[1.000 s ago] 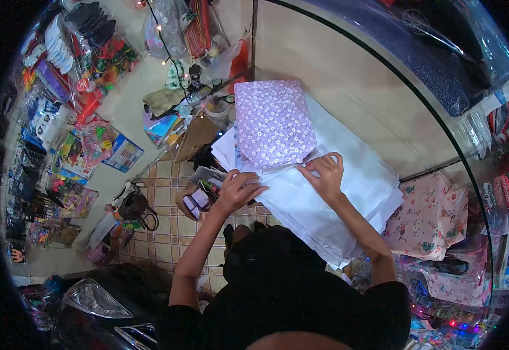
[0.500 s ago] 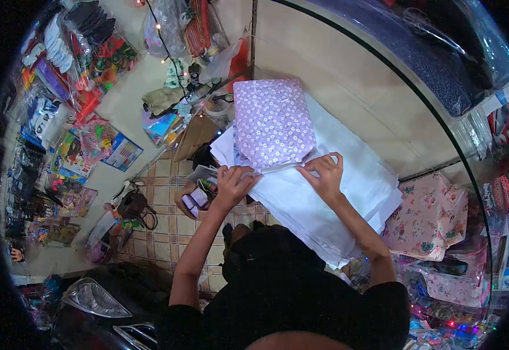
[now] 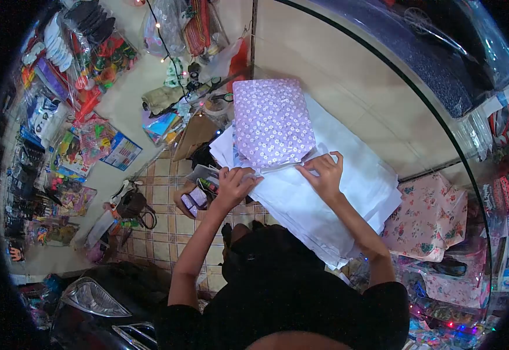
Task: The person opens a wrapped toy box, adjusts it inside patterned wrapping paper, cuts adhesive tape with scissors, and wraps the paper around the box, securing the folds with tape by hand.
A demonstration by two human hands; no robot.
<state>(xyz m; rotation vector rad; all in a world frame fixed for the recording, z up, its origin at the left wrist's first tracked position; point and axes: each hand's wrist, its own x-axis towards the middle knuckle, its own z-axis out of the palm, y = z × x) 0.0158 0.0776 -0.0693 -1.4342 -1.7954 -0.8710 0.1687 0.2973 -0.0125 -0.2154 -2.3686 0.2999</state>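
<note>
Purple floral pkg point(image 3: 273, 121) lies just beyond both hands, long axis running away; near edge pinched by left hand point(image 3: 234, 182) & right hand point(image 3: 326, 173), atop white stack point(image 3: 324, 204).

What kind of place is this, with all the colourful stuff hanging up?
Probably a small shop or market stall. Packets of toys hang on the wall, folded floral fabric lies stacked at the side, and both hands hold a purple flowered cloth over a pile of white sheets.

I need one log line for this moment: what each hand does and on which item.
left hand: grips near edge of purple floral cloth | right hand: pinches same edge | under it: white sheets | beside: pink floral cloth
</note>
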